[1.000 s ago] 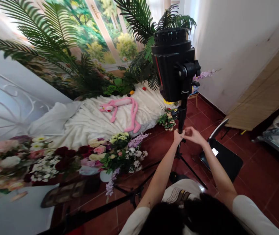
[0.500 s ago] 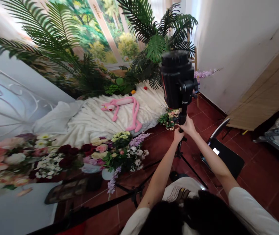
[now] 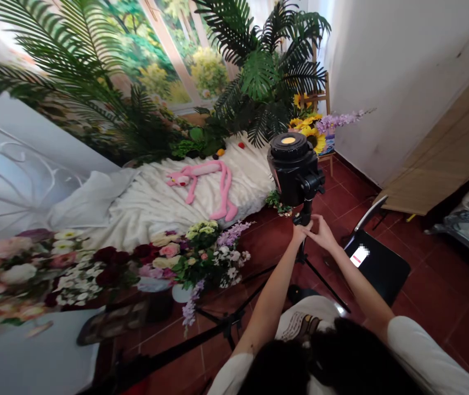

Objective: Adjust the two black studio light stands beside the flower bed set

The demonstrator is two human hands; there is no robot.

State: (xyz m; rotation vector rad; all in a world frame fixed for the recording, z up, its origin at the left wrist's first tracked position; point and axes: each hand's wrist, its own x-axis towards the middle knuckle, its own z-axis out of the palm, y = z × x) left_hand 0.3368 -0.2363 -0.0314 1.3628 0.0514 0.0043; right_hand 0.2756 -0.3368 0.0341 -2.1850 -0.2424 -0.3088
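Note:
A black studio light [image 3: 294, 170] sits upright on top of a black stand [image 3: 302, 249], a round yellowish disc showing on its upper face. Just below the lamp's bracket, my left hand [image 3: 300, 233] is wrapped round the stand's pole. My right hand [image 3: 320, 232] is against the same spot from the right, its fingers curled in at the pole close to a black clamp [image 3: 301, 219]. The exact grip of the right fingertips is too small to make out.
A pink plush toy [image 3: 207, 170] lies on a white fur cover [image 3: 147, 195]. Flowers [image 3: 201, 258] line its front. Palm leaves [image 3: 259, 77] rise behind. A black chair [image 3: 386, 269] with a phone [image 3: 360, 255] stands right; another stand's leg [image 3: 185, 340] crosses the lower left.
The light has come down with both hands at its pole, and yellow sunflowers behind it now show. The phone on the chair has more of its screen visible.

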